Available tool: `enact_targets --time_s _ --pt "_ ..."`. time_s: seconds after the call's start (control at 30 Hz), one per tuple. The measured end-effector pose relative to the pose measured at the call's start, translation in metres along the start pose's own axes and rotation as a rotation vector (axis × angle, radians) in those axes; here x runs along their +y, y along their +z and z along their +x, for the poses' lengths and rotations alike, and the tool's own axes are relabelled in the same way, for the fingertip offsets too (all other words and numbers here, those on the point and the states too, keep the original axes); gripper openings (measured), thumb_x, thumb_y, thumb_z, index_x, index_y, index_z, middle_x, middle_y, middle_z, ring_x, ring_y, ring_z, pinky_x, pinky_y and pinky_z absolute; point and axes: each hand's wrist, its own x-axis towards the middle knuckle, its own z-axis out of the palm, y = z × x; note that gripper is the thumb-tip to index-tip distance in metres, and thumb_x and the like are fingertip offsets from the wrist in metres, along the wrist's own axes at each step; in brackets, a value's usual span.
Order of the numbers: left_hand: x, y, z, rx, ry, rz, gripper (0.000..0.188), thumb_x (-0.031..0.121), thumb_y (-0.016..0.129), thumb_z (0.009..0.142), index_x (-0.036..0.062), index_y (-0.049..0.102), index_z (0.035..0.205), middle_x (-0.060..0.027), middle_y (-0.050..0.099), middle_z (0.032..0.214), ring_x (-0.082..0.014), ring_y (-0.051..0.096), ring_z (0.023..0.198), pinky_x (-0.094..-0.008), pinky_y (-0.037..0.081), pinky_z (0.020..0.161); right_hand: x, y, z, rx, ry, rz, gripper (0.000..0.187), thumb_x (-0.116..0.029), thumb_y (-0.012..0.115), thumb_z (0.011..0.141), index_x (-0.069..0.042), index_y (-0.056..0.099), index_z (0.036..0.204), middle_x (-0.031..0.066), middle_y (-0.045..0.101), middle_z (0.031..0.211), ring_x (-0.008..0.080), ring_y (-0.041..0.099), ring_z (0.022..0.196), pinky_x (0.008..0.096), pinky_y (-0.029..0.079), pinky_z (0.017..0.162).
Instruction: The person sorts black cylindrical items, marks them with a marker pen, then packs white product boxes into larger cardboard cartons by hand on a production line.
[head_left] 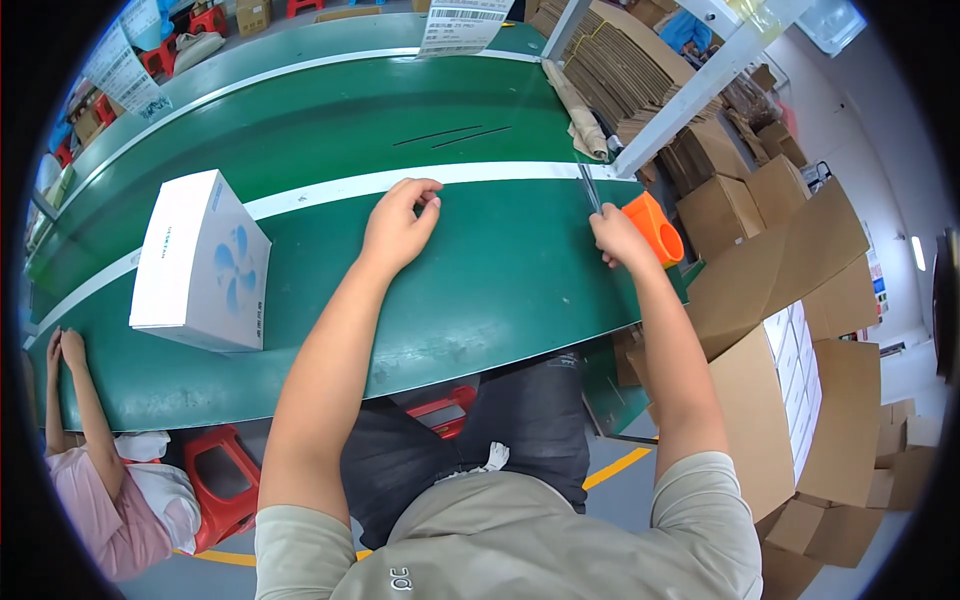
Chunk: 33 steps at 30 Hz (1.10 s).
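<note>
My right hand (618, 236) is closed around a slim, dark metal tool (588, 184) with two narrow prongs pointing away from me. The fingers hide its grip, so I cannot tell whether it is tweezers or scissors. Just right of that hand, an orange hollow holder (655, 226) sits at the bench's right end. Over the green bench, my left hand (398, 228) is loosely curled, thumb and forefinger apart, with nothing visible in it. To its left stands a white box (200, 265) with a blue fan picture on its side.
A white strip (360, 184) divides the green bench from a conveyor belt (330, 125) bearing two thin dark strips (470, 137). Another person's hands (66, 348) rest at the far left. An open carton (740, 440) packed with white boxes stands right. A white post (665, 105) rises beyond the orange holder.
</note>
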Motion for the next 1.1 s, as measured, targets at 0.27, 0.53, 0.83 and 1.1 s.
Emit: enact_targets --time_s 0.27,0.53,0.83,1.1 --pt "0.003 0.005 0.007 0.035 -0.12 -0.169 0.026 0.018 0.063 0.097 0.0011 0.067 0.117 -0.0099 0.068 0.108 -0.0189 0.065 0.1 -0.0323 0.051 0.088 -0.127 0.011 0.004 -0.646 0.02 0.968 0.021 -0.03 0.05 0.102 -0.017 0.044 0.088 -0.0073 0.032 0.058 0.0056 0.025 0.043 0.0269 0.018 0.038" --pt "0.0 -0.013 0.006 0.184 -0.221 -0.627 0.04 0.025 0.052 0.107 -0.0012 0.058 0.136 -0.012 0.065 0.129 -0.0184 0.059 0.119 -0.0323 0.043 0.105 -0.223 0.111 -0.004 -0.282 -0.718 0.766 0.029 -0.033 0.051 0.104 -0.006 0.059 0.109 0.0107 0.062 0.075 0.0281 0.06 0.063 0.0393 0.048 0.057" --pt "0.024 -0.001 -0.005 0.238 0.047 -0.307 0.029 0.009 0.06 0.1 -0.0017 0.064 0.127 -0.0119 0.069 0.123 -0.0208 0.062 0.116 -0.0344 0.045 0.104 -0.207 0.102 -0.006 -0.114 -1.0 0.735 0.026 -0.019 0.051 0.101 -0.002 0.063 0.117 0.0219 0.07 0.107 0.0389 0.067 0.1 0.0424 0.053 0.085" --pt "0.057 -0.017 0.008 0.122 0.064 0.208 0.034 0.005 0.071 0.091 0.0005 0.064 0.123 -0.0098 0.071 0.11 -0.0215 0.064 0.11 -0.0354 0.048 0.099 -0.21 0.13 -0.001 -0.416 -0.777 1.102 0.02 -0.018 0.054 0.102 -0.002 0.062 0.093 0.0064 0.062 0.076 0.0159 0.059 0.068 0.0329 0.048 0.063"
